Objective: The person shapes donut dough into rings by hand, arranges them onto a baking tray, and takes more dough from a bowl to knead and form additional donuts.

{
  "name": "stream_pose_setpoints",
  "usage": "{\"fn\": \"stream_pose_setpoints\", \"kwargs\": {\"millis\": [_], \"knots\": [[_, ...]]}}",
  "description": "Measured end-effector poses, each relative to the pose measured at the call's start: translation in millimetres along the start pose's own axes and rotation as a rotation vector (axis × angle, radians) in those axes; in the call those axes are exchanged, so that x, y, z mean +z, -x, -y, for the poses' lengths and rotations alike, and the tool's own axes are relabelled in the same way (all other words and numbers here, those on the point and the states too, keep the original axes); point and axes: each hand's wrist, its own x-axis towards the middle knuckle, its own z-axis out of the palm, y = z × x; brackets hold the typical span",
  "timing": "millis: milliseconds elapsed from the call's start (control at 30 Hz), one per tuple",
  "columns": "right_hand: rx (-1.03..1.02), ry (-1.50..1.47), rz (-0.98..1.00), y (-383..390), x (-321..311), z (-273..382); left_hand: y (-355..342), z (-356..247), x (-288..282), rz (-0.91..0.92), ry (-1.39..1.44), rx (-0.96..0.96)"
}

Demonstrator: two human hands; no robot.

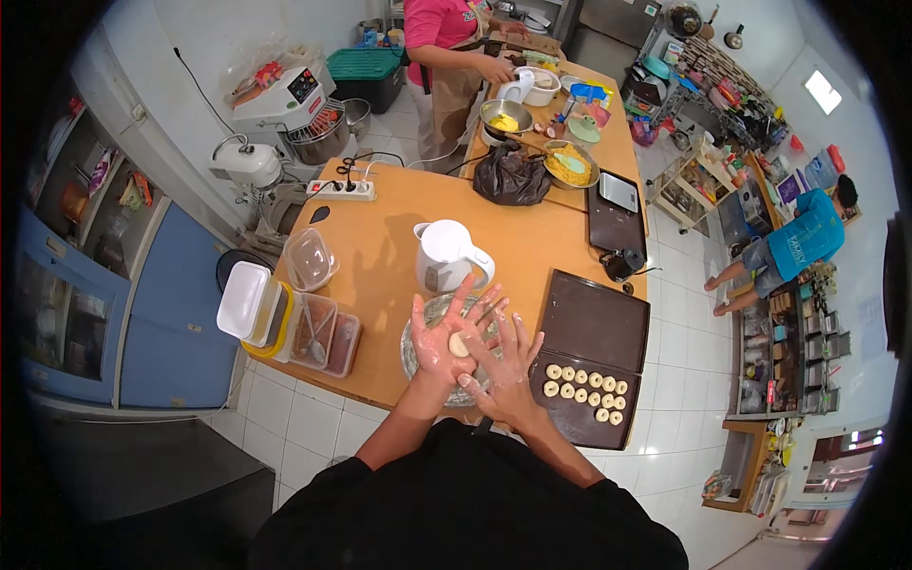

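Note:
My left hand (439,344) is turned palm up with fingers spread, and a small round piece of pale dough (460,345) rests on its palm. Beside the dough, my right hand (508,372) reaches over the left palm, fingers apart and dusted with flour. Its fingertips overlap the left fingers; whether they press on the dough I cannot tell. Under both hands sits a round bowl (408,357) with floury sides, its inside mostly hidden. Several small ring-shaped dough pieces (581,387) lie in rows on a dark baking tray (570,423) to the right.
A white electric kettle (443,249) stands just beyond the bowl. Plastic containers (313,332) crowd the table's left edge. Another dark tray (594,318), a black plastic bag (510,175) and a power strip (340,190) are farther off. One person (446,57) works across the table; another (803,237) is at right.

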Motion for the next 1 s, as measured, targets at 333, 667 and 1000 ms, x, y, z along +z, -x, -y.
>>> {"fn": "stream_pose_setpoints", "kwargs": {"millis": [333,667,1000], "knots": [[-0.052,-0.033,0.014,-2,9,-1,0,-3,-8,0.044,-0.081,0.001],[-0.066,-0.024,0.019,7,21,-7,-1,-2,-7,-0.033,-0.078,0.030],[-0.026,-0.090,-0.025,2,13,-9,-1,-6,-8,0.052,-0.085,-0.024]]}}
